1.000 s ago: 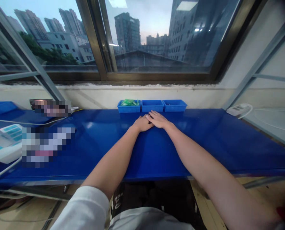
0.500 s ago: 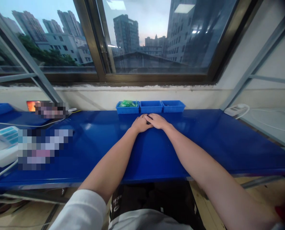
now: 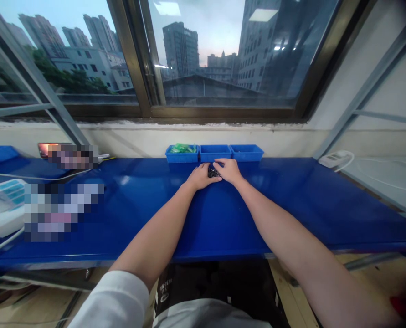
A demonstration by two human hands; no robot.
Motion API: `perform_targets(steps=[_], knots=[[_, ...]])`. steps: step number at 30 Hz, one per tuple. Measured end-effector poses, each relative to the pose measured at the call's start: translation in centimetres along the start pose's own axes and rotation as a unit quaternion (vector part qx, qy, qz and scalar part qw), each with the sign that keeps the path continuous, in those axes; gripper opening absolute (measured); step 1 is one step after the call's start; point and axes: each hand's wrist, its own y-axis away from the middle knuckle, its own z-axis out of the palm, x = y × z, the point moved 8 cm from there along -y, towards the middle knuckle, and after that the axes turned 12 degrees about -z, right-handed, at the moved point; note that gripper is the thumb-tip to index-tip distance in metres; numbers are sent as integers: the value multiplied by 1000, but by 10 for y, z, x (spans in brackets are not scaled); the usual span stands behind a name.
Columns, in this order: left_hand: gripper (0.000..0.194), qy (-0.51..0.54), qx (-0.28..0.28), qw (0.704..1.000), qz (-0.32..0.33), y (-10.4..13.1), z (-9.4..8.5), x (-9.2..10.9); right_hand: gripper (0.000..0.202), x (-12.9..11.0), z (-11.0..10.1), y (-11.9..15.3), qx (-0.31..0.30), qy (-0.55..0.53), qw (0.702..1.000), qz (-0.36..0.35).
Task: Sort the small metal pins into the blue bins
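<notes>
A small heap of dark, shiny little pieces lies on the blue tabletop between my hands; they are too small to name. My left hand curves round the heap from the left, its thumb apart from its fingers along the near side. From the right, my right hand is cupped at the heap, with thumb and fingers parted. Part of the heap is hidden by my fingers. Just behind my hands stand a middle blue bin and a right blue bin.
A left blue bin holds green plastic packets. The blue table runs beneath the window. At the left are a white device with blue keys and cables; at the right, a white power strip.
My right hand has lifted off my left hand and shifted slightly right. More of the dark heap now shows between them. My left hand has hardly moved.
</notes>
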Motion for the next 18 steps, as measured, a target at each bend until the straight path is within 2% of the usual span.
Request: perform_targets(steps=[3, 6, 8, 13, 18], knots=[[86, 6, 13, 1000, 2, 0, -1, -1, 35, 8, -8, -1, 60, -75, 995, 33], [84, 10, 32, 999, -2, 1, -5, -1, 35, 9, -12, -1, 91, -147, 983, 59], [77, 18, 58, 998, 2, 3, -12, 1, 32, 6, -12, -1, 89, -185, 976, 68], [43, 18, 99, 995, 8, 6, -22, 9, 23, -11, -9, -3, 62, -255, 964, 42], [33, -23, 118, 993, 7, 6, -25, 13, 22, -12, -6, -4, 62, -222, 972, 39]])
